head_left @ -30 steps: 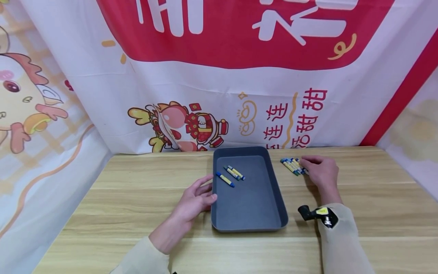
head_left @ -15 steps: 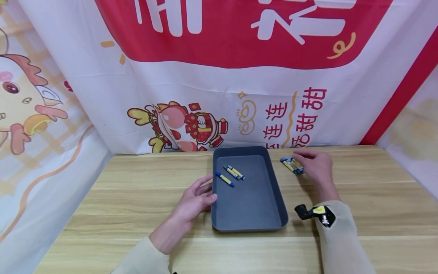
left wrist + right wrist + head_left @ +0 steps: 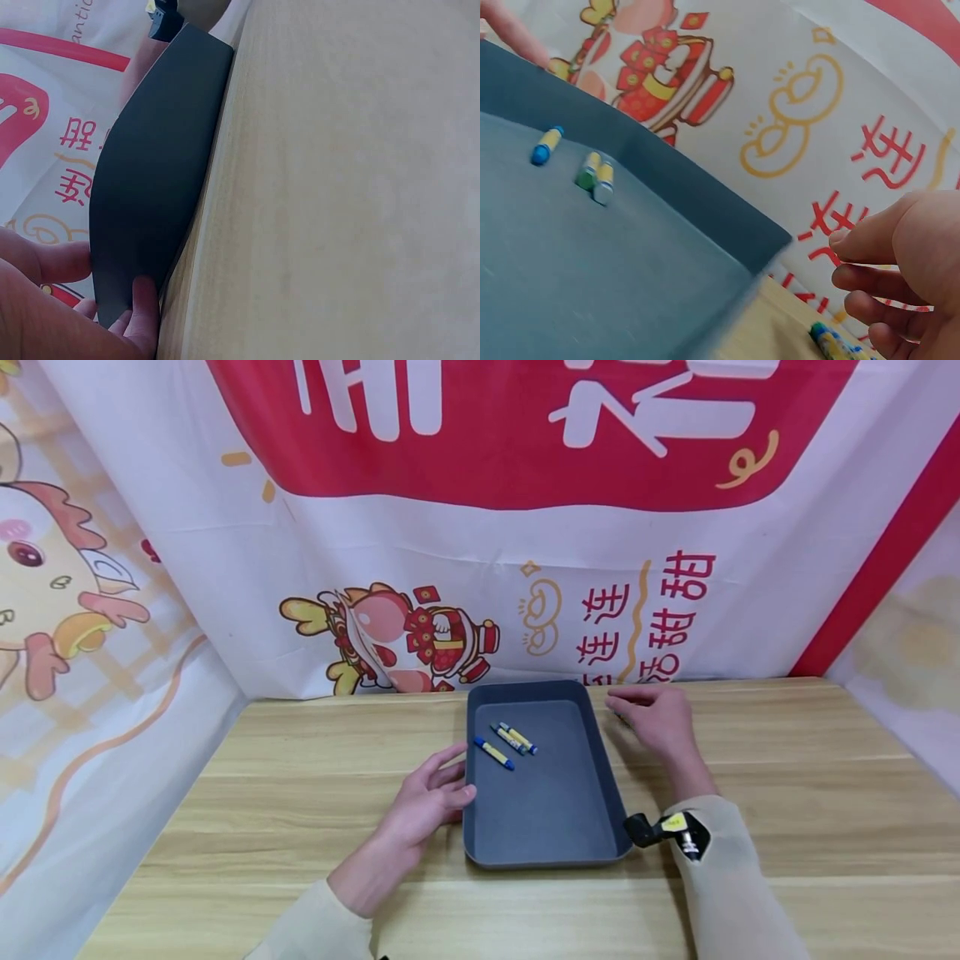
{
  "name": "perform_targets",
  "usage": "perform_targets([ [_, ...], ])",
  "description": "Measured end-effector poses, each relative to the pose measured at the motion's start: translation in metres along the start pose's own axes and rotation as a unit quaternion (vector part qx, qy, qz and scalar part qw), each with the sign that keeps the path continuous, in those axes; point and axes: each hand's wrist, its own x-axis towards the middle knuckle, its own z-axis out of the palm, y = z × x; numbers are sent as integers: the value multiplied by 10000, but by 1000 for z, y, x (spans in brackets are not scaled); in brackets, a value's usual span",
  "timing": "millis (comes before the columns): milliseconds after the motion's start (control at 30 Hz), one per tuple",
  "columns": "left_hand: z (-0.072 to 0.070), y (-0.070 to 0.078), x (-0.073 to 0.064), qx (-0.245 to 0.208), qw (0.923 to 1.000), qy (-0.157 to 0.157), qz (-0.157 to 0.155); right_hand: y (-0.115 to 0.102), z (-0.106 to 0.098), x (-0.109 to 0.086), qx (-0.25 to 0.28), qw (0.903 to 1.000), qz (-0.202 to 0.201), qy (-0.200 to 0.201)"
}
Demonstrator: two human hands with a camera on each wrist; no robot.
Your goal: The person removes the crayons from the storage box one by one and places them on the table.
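Observation:
A dark grey rectangular tray [image 3: 547,810] stands on the table with three crayons [image 3: 517,739] in yellow wrappers lying at its left side. My left hand [image 3: 427,793] touches the tray's left wall, thumb at the rim and fingers along the outside, as the left wrist view shows. To the right of the tray, my right hand [image 3: 656,718] is over a small group of crayons [image 3: 832,341]. Its fingers are loosely bent, with nothing showing between thumb and fingertips in the right wrist view. In the head view this hand hides most of that group.
The wooden table [image 3: 300,793] runs back to a white cloth backdrop [image 3: 375,543] with red print and cartoon figures. More printed cloth hangs on the left and right. A black camera mount [image 3: 667,831] sits on the right wrist, beside the tray's near right corner.
My right hand has moved left across the crayon group toward the tray's right wall, now covering crayons that showed before. The left hand, the tray and its three crayons have stayed put.

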Motion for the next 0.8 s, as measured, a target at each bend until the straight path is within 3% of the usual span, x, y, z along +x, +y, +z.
perform_targets([
  [300, 1, 2, -2, 16, 10000, -19, -16, -21, 14, -4, 192, 9993, 173, -272],
  [800, 0, 2, -2, 29, 10000, -13, 8, -62, 49, -6, 72, 9967, -655, -474],
])
